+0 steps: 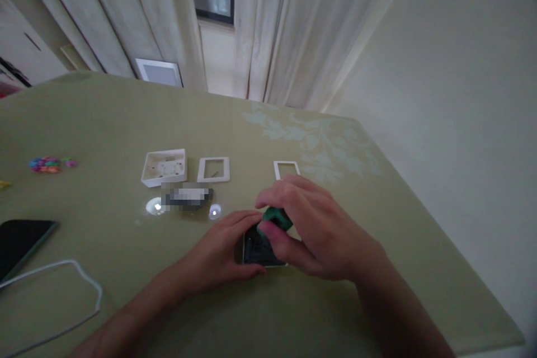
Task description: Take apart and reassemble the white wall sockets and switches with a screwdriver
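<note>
My left hand (220, 249) rests on the olive-green table (126, 123) and steadies a small dark square part with a white rim (257, 250), thumb and fingers against its left side. My right hand (312, 229) is curled over the same part from the right, its fingertips pinching a small green piece (274, 217) held right above the dark part. Much of the dark part is hidden under my right fingers.
Behind my hands lie a white box-shaped base (164, 167), a white square frame (213, 169) and a smaller white frame (286, 168). A dark phone (19, 241) and white cable (62, 291) lie at the left, colourful small bits (47, 164) farther back. Curtains hang beyond the table.
</note>
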Action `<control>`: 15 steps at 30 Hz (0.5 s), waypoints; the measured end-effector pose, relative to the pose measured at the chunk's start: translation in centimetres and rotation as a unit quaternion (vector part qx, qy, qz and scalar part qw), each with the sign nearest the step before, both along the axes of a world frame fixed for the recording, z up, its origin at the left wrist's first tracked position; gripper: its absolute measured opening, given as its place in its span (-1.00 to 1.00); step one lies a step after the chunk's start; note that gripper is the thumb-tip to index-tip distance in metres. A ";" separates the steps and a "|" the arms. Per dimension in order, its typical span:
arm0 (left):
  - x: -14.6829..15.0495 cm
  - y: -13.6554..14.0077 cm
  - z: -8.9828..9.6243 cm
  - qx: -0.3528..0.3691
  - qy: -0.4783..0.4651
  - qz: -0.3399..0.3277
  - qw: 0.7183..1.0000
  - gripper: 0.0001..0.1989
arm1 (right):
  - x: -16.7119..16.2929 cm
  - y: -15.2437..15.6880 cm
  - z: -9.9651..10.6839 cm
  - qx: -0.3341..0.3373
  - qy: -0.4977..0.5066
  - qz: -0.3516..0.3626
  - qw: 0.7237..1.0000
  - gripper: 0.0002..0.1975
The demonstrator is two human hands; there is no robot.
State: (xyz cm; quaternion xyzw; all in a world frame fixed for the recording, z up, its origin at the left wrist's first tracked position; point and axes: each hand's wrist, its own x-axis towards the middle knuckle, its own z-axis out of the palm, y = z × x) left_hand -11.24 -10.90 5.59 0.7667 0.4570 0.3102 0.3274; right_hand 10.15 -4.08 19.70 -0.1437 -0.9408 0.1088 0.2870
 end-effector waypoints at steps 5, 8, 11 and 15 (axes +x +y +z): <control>0.3 0.0 -0.1 -0.012 0.003 -0.002 1.000 -0.40 | 0.2 -0.2 0.0 0.038 -0.007 -0.131 0.991 -0.83; 0.6 -0.1 -0.3 -0.015 -0.016 0.007 1.000 -0.34 | 0.2 -0.4 0.2 0.031 -0.002 -0.076 0.997 -0.76; 0.7 0.0 -0.5 -0.018 -0.033 0.002 0.999 -0.29 | 0.1 -0.8 0.7 0.004 -0.018 0.036 0.999 -0.81; 0.6 0.0 -0.3 -0.023 -0.018 -0.007 1.000 -0.29 | 0.2 -1.2 0.8 0.027 -0.014 -0.077 0.997 -0.82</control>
